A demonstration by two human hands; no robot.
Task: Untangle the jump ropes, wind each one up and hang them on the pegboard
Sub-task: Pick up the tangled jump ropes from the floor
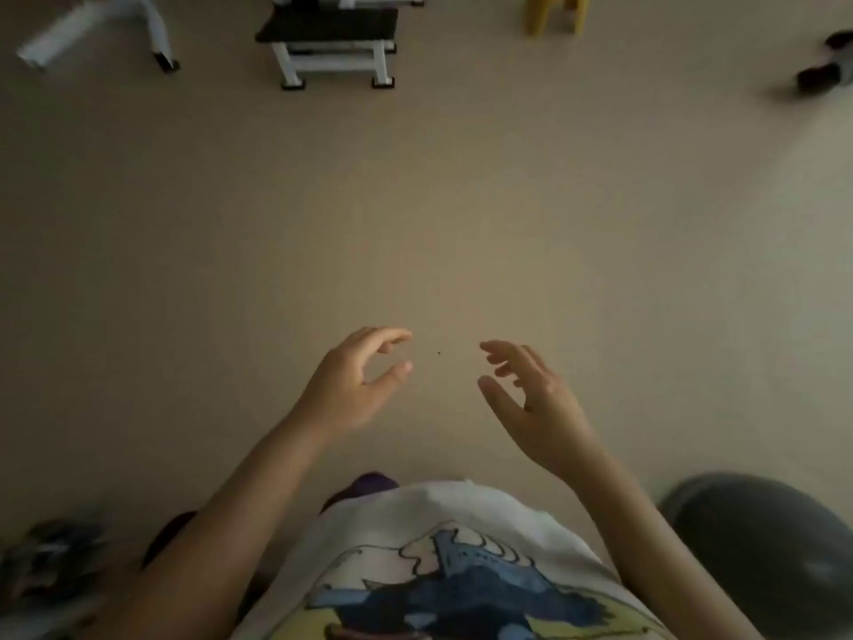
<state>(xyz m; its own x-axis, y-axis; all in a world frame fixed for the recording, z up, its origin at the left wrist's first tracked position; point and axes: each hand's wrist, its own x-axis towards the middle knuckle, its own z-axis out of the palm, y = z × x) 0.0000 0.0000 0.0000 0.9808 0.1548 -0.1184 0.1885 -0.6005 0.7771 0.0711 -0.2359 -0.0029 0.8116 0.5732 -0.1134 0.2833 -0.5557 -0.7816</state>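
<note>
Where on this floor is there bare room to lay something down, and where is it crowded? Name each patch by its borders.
Free: the wide floor between the left hand, the right hand and the white-framed bench at the far edge. Crowded: the far edge beside the bench, with a yellow stool; the near right, taken by a dark ball; the near left, with blurred clutter.

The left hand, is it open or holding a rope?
Open. The left hand has loosely curved fingers with nothing between them; no rope shows.

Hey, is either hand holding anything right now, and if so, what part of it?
Nothing is held. The left hand and the right hand both hover over the bare floor with fingers loosely curved and empty.
</note>
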